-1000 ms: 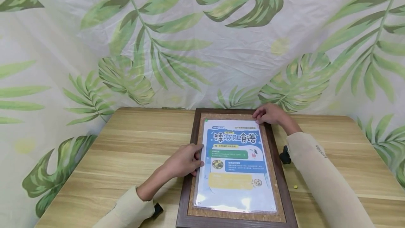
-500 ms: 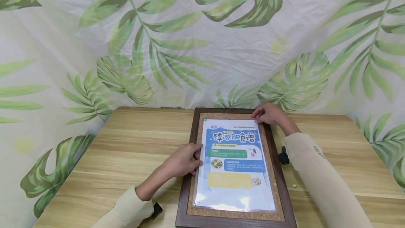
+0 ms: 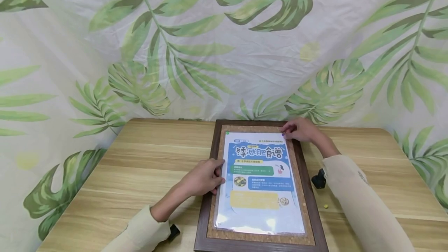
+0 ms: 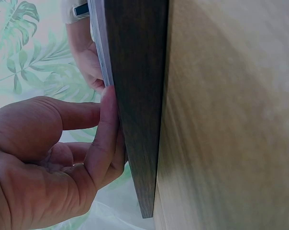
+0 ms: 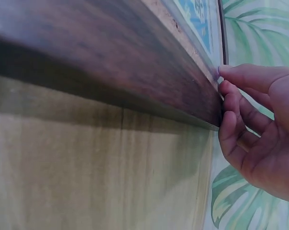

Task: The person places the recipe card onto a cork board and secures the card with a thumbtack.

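Note:
A printed poster in a clear sleeve [image 3: 259,219] lies on a cork board [image 3: 308,221] with a dark wooden frame [image 3: 204,221]. My left hand [image 3: 205,176] rests at the poster's left side, thumb and forefinger apart, with the tips at its edge. In the left wrist view, this hand's fingers [image 4: 105,129] lie against the frame's side. At the upper right corner, my right hand [image 3: 301,129] has a purple thumbtack [image 5: 216,73] at its thumb tip, the other fingers bent beside the frame. A green thumbtack [image 3: 227,132] is in the upper left corner.
A small yellow thumbtack [image 3: 326,206] lies on the wooden table [image 3: 157,147] right of the frame. Dark wrist-worn devices [image 3: 318,180] show by each sleeve. A leaf-patterned curtain [image 3: 196,49] hangs behind the table, close to the frame's far edge.
My right hand has shifted slightly right and toward me, and the purple thumbtack now shows at its thumb. The left hand and the poster stay in place.

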A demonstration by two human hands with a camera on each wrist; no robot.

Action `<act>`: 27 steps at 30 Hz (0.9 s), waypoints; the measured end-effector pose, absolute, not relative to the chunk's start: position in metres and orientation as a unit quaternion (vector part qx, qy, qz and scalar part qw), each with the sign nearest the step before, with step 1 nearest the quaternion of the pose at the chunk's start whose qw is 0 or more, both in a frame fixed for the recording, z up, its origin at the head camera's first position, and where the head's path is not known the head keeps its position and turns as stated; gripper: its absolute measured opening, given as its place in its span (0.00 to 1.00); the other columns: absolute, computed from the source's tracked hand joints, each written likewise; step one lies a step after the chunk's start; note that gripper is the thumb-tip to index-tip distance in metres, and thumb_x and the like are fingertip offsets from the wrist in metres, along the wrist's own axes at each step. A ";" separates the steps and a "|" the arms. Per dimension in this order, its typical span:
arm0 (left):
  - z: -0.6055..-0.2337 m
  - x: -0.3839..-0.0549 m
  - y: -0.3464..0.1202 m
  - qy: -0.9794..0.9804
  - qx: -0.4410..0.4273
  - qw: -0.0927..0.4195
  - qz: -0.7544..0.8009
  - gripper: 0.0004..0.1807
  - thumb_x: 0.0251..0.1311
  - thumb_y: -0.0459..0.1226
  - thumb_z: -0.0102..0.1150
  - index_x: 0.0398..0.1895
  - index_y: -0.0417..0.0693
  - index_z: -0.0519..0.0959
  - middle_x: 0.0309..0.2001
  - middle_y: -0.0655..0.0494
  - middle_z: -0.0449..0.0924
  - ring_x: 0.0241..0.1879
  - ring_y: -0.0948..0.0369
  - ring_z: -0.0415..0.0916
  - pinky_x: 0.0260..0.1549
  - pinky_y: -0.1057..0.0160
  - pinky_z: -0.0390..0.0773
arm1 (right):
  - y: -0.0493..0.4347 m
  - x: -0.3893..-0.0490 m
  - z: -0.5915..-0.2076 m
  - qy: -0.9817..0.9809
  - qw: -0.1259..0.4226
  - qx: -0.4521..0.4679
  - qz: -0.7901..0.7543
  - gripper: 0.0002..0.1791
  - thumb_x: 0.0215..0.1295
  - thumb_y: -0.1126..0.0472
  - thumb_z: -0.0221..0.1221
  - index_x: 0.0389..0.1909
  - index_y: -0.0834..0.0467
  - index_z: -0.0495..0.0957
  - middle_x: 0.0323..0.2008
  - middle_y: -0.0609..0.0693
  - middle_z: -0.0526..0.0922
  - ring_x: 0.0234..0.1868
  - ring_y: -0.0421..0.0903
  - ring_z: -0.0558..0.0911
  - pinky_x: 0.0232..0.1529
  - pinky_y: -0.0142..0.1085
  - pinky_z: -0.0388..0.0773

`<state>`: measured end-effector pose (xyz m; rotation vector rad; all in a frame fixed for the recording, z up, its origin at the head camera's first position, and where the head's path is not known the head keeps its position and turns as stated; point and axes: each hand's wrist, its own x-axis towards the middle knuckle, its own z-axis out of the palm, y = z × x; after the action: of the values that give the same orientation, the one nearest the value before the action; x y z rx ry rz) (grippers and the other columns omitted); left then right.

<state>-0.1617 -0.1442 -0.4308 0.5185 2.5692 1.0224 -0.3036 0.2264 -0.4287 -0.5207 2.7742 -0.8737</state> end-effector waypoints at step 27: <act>-0.429 -0.161 -0.143 0.902 0.177 0.166 0.359 0.31 0.71 0.25 0.64 0.74 0.24 0.69 0.34 0.49 0.76 0.21 0.63 0.81 0.18 0.68 0.80 | 0.248 -0.244 -0.429 0.920 0.103 -0.190 -0.328 0.18 0.74 0.63 0.66 0.61 0.65 0.84 0.42 0.54 0.87 0.42 0.48 0.84 0.37 0.37 0.80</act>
<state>-0.1611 -0.1432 -0.4289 0.5031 2.5678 1.0214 -0.2442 0.2479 -0.4289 -0.5617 2.7139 -0.9682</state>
